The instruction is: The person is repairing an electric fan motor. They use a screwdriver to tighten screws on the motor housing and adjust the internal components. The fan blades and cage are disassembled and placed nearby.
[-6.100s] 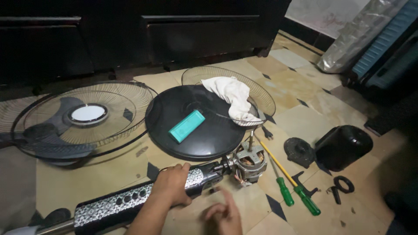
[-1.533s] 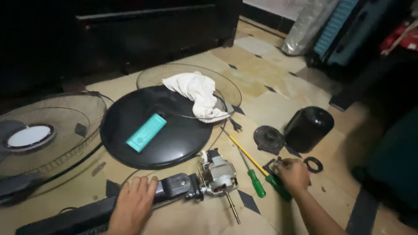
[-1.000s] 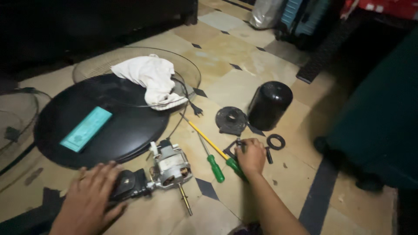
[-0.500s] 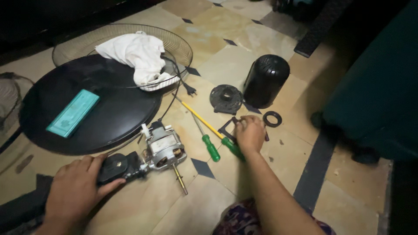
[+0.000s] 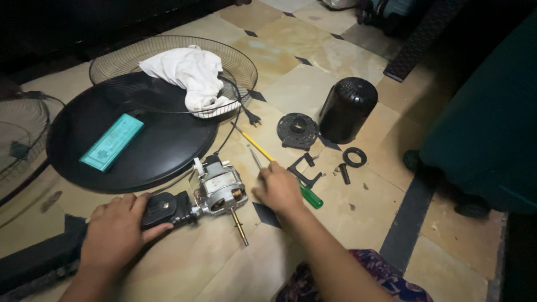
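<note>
Head view, a fan taken apart on a tiled floor. Lower left of the frame: the left hand grips the black neck joint of the fan, fingers wrapped over it, which steadies the bare motor and its shaft at centre. Just right of the motor, the right hand rests on the floor over the screwdrivers; its fingers are curled down and appear to close on the metal shank of one tool, though whether they have a firm hold cannot be told. A green screwdriver handle shows beside the hand, and a yellow screwdriver runs toward the upper left.

Upper left: a round black base carrying a teal remote, and a wire guard holding a white cloth. Upper right: the black motor cover, a round black plate, a ring and a small bracket.

Step in hand, as judged: picking a tool while the motor is held. The next move calls for a sure hold on the screwdriver and a still motor.
</note>
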